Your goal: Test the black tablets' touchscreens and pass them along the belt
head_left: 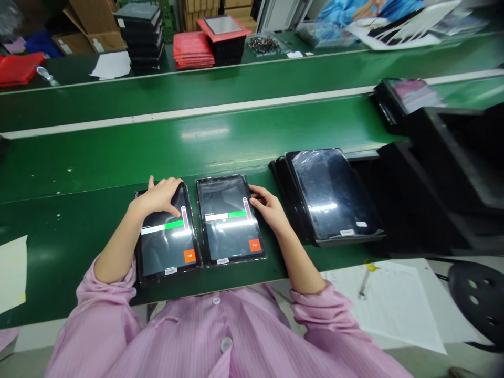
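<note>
We see both tablets flat on table [82,226], side by side, long axes running away from us. Left hand [160,198] lies across far end of left tablet [163,249], fingers spread wide, thumb by slider on screen. Right hand [271,207] sits at upper right edge of right tablet [228,239], nearer it than left hand; tablet lies leftward of fingers, thumb-to-index gap narrow. Whether they grip, we cannot tell.

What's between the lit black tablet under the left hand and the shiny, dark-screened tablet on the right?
In the head view, a second lit black tablet and the person's right hand lie between them.
</note>
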Motion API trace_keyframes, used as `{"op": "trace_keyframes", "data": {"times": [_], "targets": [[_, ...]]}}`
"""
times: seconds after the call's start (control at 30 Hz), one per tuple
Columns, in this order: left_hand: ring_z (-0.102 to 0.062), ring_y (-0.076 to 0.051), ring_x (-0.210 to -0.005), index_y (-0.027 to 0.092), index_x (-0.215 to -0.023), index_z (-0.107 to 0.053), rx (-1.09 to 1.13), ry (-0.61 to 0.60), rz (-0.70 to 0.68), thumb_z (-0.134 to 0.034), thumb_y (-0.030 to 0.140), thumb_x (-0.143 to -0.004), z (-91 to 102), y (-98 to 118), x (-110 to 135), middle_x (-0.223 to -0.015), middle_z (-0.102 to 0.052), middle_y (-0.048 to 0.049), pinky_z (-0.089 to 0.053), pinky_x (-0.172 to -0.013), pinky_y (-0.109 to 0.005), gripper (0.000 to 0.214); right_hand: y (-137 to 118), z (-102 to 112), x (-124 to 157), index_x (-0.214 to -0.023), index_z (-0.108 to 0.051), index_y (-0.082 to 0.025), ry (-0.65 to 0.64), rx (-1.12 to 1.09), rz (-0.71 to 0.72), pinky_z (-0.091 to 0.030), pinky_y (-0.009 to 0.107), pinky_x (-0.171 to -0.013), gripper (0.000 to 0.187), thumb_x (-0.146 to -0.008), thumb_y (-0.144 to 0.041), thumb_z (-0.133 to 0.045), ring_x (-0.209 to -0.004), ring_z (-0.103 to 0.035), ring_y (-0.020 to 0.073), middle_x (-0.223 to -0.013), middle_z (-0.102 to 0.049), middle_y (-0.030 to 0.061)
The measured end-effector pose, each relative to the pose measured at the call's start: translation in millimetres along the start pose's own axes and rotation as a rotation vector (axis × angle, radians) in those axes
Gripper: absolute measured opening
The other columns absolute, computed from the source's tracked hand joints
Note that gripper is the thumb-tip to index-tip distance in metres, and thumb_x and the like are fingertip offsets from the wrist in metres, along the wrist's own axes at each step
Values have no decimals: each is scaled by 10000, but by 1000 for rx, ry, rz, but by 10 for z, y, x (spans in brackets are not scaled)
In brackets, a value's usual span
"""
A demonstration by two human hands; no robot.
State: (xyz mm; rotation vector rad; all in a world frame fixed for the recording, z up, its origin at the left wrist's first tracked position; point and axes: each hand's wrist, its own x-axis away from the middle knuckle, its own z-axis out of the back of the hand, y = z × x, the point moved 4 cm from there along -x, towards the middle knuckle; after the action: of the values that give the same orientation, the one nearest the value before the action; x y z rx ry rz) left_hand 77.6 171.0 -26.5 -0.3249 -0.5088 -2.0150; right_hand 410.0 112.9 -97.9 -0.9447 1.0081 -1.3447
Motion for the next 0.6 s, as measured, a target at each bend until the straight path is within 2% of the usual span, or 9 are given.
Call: {"op": "trace_keyframes", "data": {"times": [0.17,0.3,0.6], "targets": [[-436,-412,-1331,228,-1469,-338,-17,-5,-21,-806,490,-657,-9,-14,15,-1392,-510,-184,-74,-1125,-748,973,-34,-61,-112,-1234,-665,-213,-49,-24,-9,-494,435,-924,462,-782,-311,-668,-1022,-631,249,-1195,-688,82],[-427,-415,-1338,193,-1476,-330,-34,-27,-20,-813,479,-647,-44,-17,50,-1396,-504,-192,-35,-1122,-752,1001,-36,-102,-162,-1243,-657,-206,-83,-15,-14,-483,445,-933,477,-779,-318,-671,-1031,-628,260,-1196,-690,83],[-384,-416,-1375,215,-1498,-300,-2,1,-7,-769,554,-666,-88,-58,121,-1427,-484,-172,-12,-1128,-746,1013,7,-138,-117,-1261,-637,-241,-38,59,59,-470,453,-959,446,-828,-350,-622,-1051,-621,265,-1220,-660,80]]}}
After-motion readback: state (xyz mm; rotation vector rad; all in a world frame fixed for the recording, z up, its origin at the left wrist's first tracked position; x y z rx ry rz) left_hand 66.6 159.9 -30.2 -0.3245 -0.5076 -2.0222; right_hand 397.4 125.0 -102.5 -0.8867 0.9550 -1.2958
